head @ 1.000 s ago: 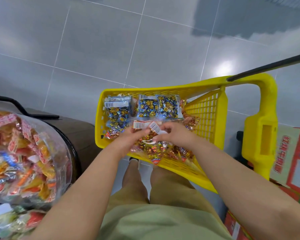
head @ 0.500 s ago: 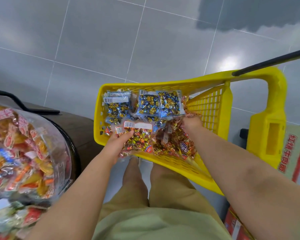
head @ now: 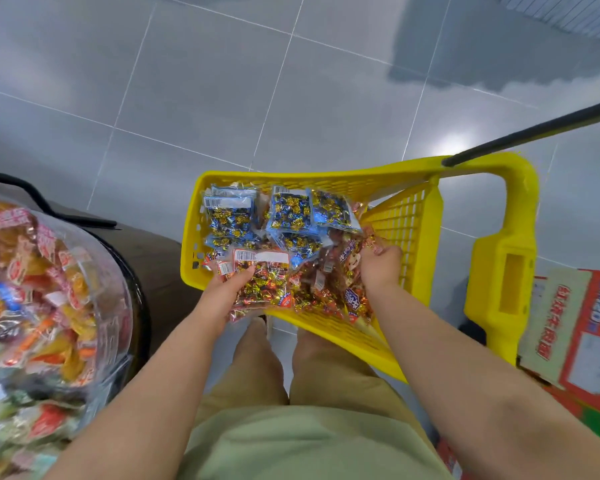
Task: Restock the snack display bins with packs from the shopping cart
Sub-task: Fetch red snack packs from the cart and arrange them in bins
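**ENTRY: RED-AND-GOLD SNACK PACK, HELD AT THE NEAR SIDE OF THE CART**

**Red-and-gold pack** [head: 264, 287]: a clear film pouch of small foil-wrapped sweets, with a white barcode label along its far edge. It lay in the near-left part of the yellow shopping cart [head: 326, 180] and overhung the near rim. The left grip [head: 222, 296] held it, fingers closed over its near-left corner.

**Handling, as judged:**
- Light, soft and shapeless, with contents free to shift inside.
- The film was glossy and probably slippery.
- Not fragile, though a hard squeeze might crush the sweets.
- Best taken by the flat sealed edge or label strip, or clasped across the body.

**Right grip** [head: 380, 268]: its fingers were curled down into the heap of red packs [head: 326, 292] at the near right of the cart. Whether it had closed on one pack could not be told.

**Blue-and-gold packs** [head: 291, 211]: several lay across the far half of the cart, touched by neither grip.

**Display bin** [head: 120, 327]: a clear bin with a rounded wall stood at the left, apart from the cart. It was heaped with orange and red packs.

**Surface and room:**
- The floor [head: 222, 98] was glossy grey tile and showed a lamp's reflection.
- A black handle bar [head: 534, 129] ran from the cart's far rim towards the right.
- A printed red cardboard box [head: 582, 341] sat at the right, just beside the cart frame.
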The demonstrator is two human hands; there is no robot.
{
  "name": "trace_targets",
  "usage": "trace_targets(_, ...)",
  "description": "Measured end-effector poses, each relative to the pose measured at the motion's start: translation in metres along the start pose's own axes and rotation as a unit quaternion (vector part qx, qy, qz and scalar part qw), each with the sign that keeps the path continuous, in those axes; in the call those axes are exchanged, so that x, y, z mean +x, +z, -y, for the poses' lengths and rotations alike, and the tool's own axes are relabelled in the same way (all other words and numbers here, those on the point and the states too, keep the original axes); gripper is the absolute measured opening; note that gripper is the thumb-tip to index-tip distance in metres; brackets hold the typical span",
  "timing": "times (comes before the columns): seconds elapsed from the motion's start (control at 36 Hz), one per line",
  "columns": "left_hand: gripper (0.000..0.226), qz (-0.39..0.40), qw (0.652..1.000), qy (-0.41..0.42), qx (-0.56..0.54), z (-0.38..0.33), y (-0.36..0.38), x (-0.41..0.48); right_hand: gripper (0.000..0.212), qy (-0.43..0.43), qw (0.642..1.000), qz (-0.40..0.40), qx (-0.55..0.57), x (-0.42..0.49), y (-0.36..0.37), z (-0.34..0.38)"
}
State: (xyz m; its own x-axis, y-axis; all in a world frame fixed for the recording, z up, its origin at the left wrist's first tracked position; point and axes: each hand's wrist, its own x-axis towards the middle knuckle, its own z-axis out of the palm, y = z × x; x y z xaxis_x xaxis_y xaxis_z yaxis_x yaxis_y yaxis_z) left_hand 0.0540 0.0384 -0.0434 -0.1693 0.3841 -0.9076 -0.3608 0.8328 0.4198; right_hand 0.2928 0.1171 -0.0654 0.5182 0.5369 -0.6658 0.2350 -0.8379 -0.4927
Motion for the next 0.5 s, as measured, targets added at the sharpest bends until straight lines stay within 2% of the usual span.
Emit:
trace_targets(0.14,0.044,-0.006,1.0,0.021,-0.011,-0.012,0.014,-0.01,0.028,-0.044,0.997,0.003,0.069,-0.035,-0.039,-0.002)
trace_targets(0.19,0.05,-0.012,0.999,0.03,-0.016,-0.018,0.017,-0.015,0.034,-0.075,0.99,0.03,0.112,-0.049,-0.051,0.002)
trace_targets(0.25,0.054,-0.007,0.999,0.035,-0.016,-0.025,0.02,-0.023,0.035,-0.084,0.974,0.09,0.189,-0.063,-0.058,0.012)
trace_targets(0.33,0.046,0.008,0.998,0.062,-0.03,-0.035,0.021,-0.036,0.04,-0.034,0.92,0.218,0.323,-0.078,-0.051,0.033)
trace_targets(0.39,0.037,0.011,0.995,0.078,-0.064,-0.044,0.02,-0.049,0.043,-0.018,0.893,0.283,0.35,-0.091,-0.041,0.047)
trace_targets(0.5,0.043,0.016,0.985,0.108,-0.131,-0.058,0.003,-0.075,0.042,-0.028,0.864,0.354,0.357,-0.119,-0.018,0.067)
